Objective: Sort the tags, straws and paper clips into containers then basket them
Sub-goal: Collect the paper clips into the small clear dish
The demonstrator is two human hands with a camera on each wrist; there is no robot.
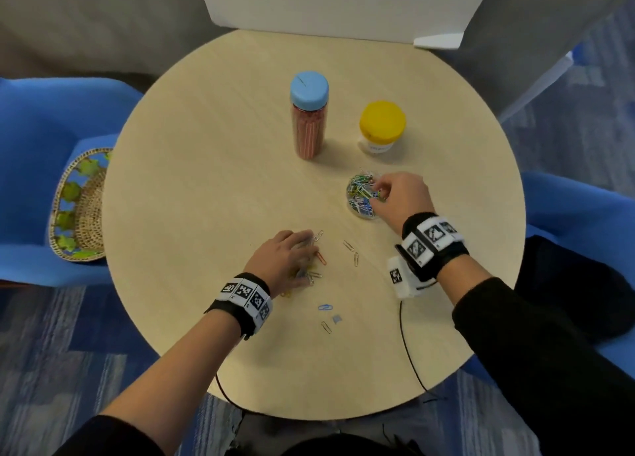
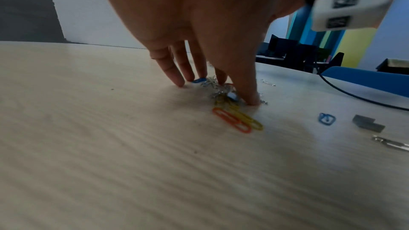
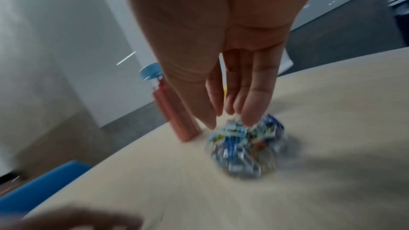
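- Your left hand point(image 1: 281, 259) lies low over a loose cluster of paper clips point(image 2: 230, 104) on the bench point(image 1: 213, 187), fingers point(image 2: 175, 73) fairly straight with their tips down on the wood, raking rather than gripping; nothing is pinched yet.
- Your right hand point(image 1: 400, 198) reaches over the clear clip container point(image 1: 364, 196), fingers extended down into the heap; the wrist view is blurred, so I cannot tell whether it has a clip pinched or has let go.
- To do this step well, sweep the cluster together, then curl fingers and thumb under it so you lift many at once.
- Mind the strays: two silver clips point(image 1: 352, 251) lie between your hands, and a blue clip point(image 1: 325, 307) and another silver one sit nearer you, beside a small grey piece point(image 1: 337, 319).
- That container looks heaped already, so set clips in gently or they may spill.
- Behind it, the tall jar with the blue lid point(image 1: 308, 115) holds red straws and stands capped.
- Beside that, the yellow-lidded jar point(image 1: 381, 127) is shut; its contents are not clear.
- Off the bench's left edge, the woven basket point(image 1: 80, 208) waits on a blue chair.
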